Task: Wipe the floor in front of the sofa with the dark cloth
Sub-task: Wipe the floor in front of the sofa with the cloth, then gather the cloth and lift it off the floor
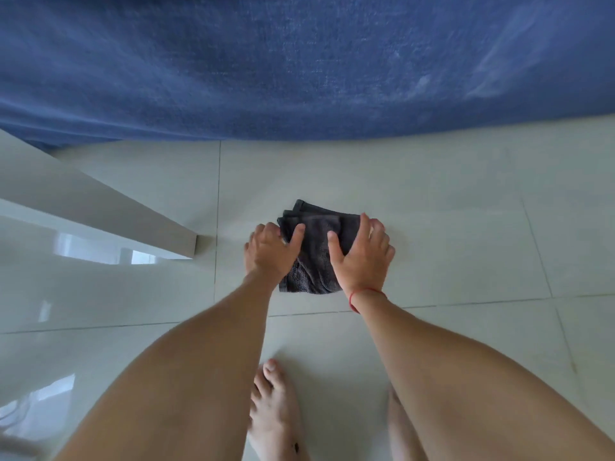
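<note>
With the dark cloth [316, 251] folded on the pale floor [449, 234] at frame centre below the blue sofa [299, 61], your left hand [271, 252] and right hand [361, 257] press it flat-palmed, grip spread, so next push it sideways.

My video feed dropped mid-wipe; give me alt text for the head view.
Both bare hands, left hand and right hand, press a folded dark grey terry cloth flat on the pale glossy tiled floor, just in front of the blue fabric sofa.
</note>
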Demonstrator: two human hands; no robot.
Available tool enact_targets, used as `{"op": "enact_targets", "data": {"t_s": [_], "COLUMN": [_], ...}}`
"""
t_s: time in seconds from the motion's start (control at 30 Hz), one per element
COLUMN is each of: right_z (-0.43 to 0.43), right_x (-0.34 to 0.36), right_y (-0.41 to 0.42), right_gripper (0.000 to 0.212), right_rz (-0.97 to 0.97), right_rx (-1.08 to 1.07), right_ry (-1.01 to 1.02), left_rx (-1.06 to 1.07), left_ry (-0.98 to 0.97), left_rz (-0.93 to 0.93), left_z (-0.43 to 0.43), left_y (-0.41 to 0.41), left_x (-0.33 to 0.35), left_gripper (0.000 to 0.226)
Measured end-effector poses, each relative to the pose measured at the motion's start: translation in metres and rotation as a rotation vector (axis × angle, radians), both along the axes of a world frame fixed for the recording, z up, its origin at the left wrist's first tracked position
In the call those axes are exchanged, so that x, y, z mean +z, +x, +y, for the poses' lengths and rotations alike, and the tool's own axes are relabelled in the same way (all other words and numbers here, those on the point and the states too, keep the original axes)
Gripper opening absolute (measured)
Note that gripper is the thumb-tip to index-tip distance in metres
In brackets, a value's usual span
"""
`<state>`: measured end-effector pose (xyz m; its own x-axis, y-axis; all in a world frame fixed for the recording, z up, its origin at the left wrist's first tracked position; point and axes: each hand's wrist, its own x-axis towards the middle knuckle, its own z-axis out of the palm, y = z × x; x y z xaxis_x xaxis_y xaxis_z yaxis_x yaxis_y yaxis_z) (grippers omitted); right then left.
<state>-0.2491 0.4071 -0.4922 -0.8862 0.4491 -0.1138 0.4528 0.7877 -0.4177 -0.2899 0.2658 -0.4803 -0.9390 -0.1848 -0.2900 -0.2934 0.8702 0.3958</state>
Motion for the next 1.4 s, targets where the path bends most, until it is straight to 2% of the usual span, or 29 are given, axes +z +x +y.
{"op": "enact_targets", "data": {"t_s": [0.07, 0.2, 0.37, 0.5, 0.67, 0.87, 1.0, 1.13, 1.27, 1.4], "right_z": [0.008, 0.004, -0.008, -0.017, -0.016, -0.014, -0.009, 0.004, 0.01, 0.0], "right_x": [0.007, 0.015, 0.021, 0.02, 0.018, 0.026, 0.05, 0.114, 0.211, 0.311], "right_y": [-0.001, -0.011, -0.026, -0.025, -0.016, 0.039, 0.06, 0.048, 0.022, 0.023], "right_gripper": [0.073, 0.075, 0.05, 0.035, 0.033, 0.034, 0.033, 0.031, 0.034, 0.034], "right_rz": [-0.17, -0.321, -0.379, -0.387, -0.445, -0.561, -0.546, -0.413, -0.155, 0.101], "right_rx": [-0.123, -0.084, -0.082, -0.075, -0.049, -0.058, -0.038, -0.013, 0.031, 0.067], "right_ry": [-0.021, -0.096, -0.255, -0.283, -0.314, -0.347, -0.382, -0.444, -0.472, -0.502], "left_rx": [0.037, 0.011, 0.04, 0.116, 0.058, -0.087, -0.077, -0.02, -0.045, 0.07], "left_ry": [-0.001, -0.031, 0.033, 0.095, 0.074, -0.003, 0.009, 0.16, 0.282, 0.302], "left_rz": [-0.126, -0.255, -0.28, -0.336, -0.437, -0.553, -0.592, -0.461, -0.151, 0.075], "left_z": [0.013, 0.017, 0.026, 0.028, 0.027, 0.026, 0.027, 0.027, 0.032, 0.031], "left_y": [-0.005, -0.015, -0.021, -0.022, -0.003, 0.047, 0.071, 0.068, 0.05, 0.052], "left_x": [0.002, 0.002, 0.008, 0.011, 0.013, 0.019, 0.039, 0.105, 0.208, 0.305], "left_gripper": [0.068, 0.067, 0.052, 0.056, 0.06, 0.059, 0.055, 0.053, 0.041, 0.053]}}
